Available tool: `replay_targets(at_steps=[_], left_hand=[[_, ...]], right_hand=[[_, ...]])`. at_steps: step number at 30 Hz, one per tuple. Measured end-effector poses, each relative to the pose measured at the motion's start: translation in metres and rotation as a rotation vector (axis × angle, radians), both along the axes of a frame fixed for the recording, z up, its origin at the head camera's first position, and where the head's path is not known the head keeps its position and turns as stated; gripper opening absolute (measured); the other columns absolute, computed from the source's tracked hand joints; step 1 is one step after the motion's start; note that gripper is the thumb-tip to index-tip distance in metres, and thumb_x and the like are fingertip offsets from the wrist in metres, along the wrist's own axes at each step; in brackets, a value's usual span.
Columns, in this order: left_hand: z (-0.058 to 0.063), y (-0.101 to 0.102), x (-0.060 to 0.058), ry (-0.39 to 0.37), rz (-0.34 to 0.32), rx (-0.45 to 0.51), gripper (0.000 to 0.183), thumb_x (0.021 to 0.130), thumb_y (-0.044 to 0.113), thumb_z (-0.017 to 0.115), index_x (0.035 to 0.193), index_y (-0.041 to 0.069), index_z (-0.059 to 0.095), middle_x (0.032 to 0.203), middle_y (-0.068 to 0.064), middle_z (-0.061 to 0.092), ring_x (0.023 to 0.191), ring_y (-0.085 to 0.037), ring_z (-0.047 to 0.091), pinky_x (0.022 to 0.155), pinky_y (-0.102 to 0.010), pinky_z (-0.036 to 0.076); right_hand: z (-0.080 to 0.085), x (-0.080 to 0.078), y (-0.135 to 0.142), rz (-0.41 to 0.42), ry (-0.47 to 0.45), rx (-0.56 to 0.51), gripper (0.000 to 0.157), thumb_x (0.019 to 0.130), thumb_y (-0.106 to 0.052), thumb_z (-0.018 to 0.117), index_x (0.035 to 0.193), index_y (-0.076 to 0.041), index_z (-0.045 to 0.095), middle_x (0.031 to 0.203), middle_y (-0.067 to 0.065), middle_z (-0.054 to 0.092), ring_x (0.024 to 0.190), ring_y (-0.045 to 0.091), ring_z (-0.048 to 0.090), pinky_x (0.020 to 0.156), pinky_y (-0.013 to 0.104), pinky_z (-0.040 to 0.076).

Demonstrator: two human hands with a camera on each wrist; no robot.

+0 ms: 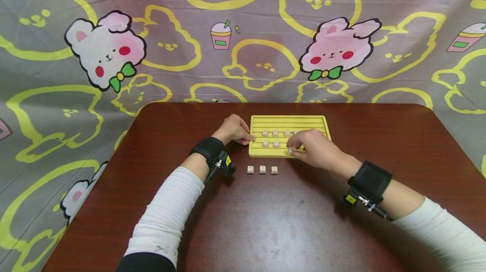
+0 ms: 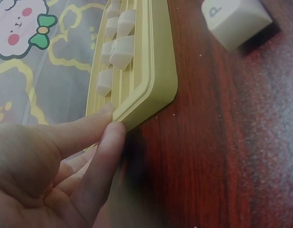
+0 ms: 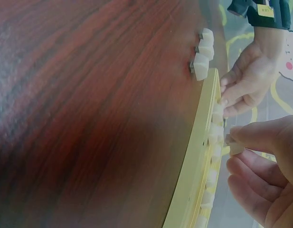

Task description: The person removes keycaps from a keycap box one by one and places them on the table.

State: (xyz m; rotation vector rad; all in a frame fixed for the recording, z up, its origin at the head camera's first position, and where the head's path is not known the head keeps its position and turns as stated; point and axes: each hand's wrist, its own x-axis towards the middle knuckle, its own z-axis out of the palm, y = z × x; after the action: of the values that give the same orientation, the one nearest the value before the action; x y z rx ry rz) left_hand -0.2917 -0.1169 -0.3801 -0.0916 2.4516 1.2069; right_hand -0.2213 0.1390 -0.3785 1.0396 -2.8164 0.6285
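A yellow ridged tray (image 1: 288,119) lies on the table, with several white keycaps standing in rows between its ridges. My left hand (image 1: 236,129) pinches the tray's left edge; in the left wrist view the thumb and a finger meet at its corner (image 2: 118,116). Over the tray's front part, my right hand (image 1: 314,147) holds a keycap (image 1: 291,150) between thumb and fingertips. The right wrist view shows this same keycap (image 3: 236,147) raised beside the seated ones. Part of the tray's right side is hidden behind the right hand.
Three loose keycaps (image 1: 262,170) lie in a line on the dark wooden table (image 1: 273,230), in front of the tray. One (image 2: 236,21) shows a letter like P. Behind the table hangs a cartoon-print cloth (image 1: 258,27). Both wrists carry strapped cameras.
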Motion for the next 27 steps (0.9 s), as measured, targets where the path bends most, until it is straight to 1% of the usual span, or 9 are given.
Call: replay_targets(at_steps=[6,15,22,27], left_hand=[[-0.002,0.0,-0.001,0.001,0.003,0.002,0.028,0.076,0.006,0.079,0.097,-0.006,0.066,0.07,-0.011,0.069,0.055,-0.014,0.067,0.064,-0.03,0.062],[-0.004,0.0,-0.002,0.004,0.009,-0.002,0.027,0.075,0.006,0.08,0.096,-0.006,0.066,0.066,-0.009,0.067,0.054,-0.014,0.066,0.062,-0.029,0.061],[-0.001,0.0,-0.001,0.012,-0.007,0.001,0.027,0.076,0.006,0.079,0.096,-0.006,0.066,0.067,-0.009,0.067,0.055,-0.015,0.067,0.062,-0.03,0.061],[0.001,0.0,0.0,0.006,-0.007,0.005,0.027,0.076,0.006,0.079,0.097,-0.006,0.066,0.067,-0.01,0.068,0.056,-0.016,0.067,0.063,-0.03,0.062]], right_hand=[[-0.001,0.004,-0.002,0.011,0.007,0.003,0.01,0.081,-0.015,0.075,0.091,-0.012,0.073,0.085,-0.004,0.07,0.08,0.011,0.064,0.072,0.03,0.057],[-0.004,0.009,-0.004,0.064,0.042,-0.007,0.008,0.081,-0.015,0.075,0.088,-0.012,0.073,0.083,-0.005,0.071,0.078,0.011,0.066,0.07,0.028,0.057],[-0.006,0.014,-0.006,0.086,0.012,-0.025,0.005,0.082,-0.014,0.074,0.087,-0.013,0.073,0.081,-0.007,0.069,0.076,0.007,0.064,0.066,0.025,0.055],[-0.008,0.017,-0.007,0.084,0.006,-0.005,0.006,0.083,-0.015,0.074,0.088,-0.015,0.072,0.083,-0.007,0.069,0.077,0.005,0.063,0.066,0.023,0.054]])
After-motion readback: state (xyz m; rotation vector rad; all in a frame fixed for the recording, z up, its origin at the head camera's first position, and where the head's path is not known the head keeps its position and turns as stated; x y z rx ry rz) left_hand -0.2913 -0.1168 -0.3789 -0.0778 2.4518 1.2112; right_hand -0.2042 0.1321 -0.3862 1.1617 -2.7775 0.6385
